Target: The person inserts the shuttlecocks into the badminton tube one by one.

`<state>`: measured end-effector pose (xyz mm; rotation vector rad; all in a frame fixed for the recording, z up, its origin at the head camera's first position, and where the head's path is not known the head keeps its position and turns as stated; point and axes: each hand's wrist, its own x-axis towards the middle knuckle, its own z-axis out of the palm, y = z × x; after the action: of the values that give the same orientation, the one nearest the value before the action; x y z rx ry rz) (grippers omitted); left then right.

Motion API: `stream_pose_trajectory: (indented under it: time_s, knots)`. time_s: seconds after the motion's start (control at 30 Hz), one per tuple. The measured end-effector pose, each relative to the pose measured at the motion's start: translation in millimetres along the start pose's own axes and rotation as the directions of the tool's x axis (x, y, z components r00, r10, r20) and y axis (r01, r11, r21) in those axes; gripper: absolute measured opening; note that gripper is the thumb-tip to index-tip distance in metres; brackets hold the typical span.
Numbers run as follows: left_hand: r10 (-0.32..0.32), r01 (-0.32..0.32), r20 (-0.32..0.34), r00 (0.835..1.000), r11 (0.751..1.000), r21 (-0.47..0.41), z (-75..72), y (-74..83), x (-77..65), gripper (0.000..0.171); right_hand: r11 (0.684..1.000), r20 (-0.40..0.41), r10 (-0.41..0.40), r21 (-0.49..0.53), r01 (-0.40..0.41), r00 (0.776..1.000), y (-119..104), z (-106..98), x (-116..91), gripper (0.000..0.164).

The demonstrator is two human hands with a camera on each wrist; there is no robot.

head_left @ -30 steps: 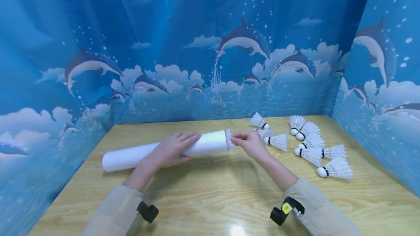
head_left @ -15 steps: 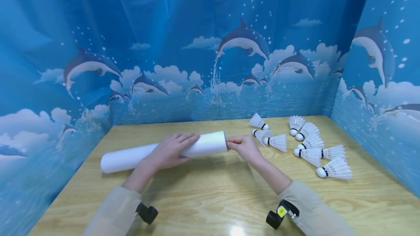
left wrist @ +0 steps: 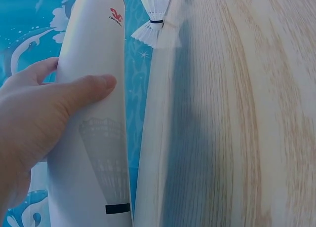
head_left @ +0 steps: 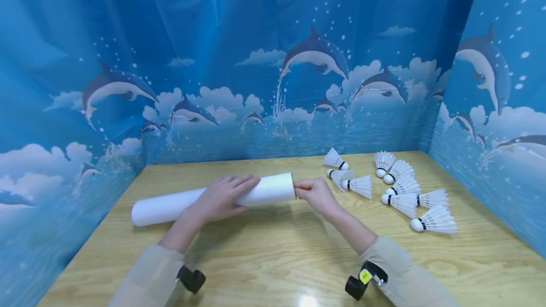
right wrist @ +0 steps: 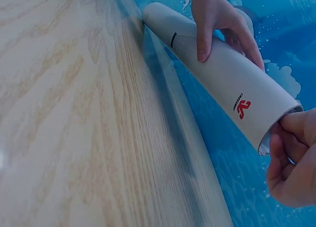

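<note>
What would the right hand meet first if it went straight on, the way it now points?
Probably the inside of the white tube: the right hand is right at its open end. What lies deeper in is hidden.

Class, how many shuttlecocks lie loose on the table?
9: three shuttlecocks near the right hand, and six shuttlecocks clustered farther right. More may be hidden inside the white tube.
</note>
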<state>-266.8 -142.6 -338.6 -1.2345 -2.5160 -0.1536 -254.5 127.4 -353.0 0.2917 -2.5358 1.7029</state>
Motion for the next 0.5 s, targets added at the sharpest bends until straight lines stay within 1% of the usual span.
stream_pose_trajectory:
  time_s: [0.27,0.5]
  knots:
    - [-0.012,0.012,0.007,1.0,1.0,0.003,-1.1,1.4,2.1,0.08,0.998,0.033,-0.002,0.063,0.0,0.999,4.3,-6.3,1.7,0.022]
    - [-0.019,0.019,0.011,1.0,1.0,0.002,-2.9,2.0,2.5,0.08,0.996,0.069,0.007,0.087,-0.013,0.998,2.5,-15.5,1.0,0.024]
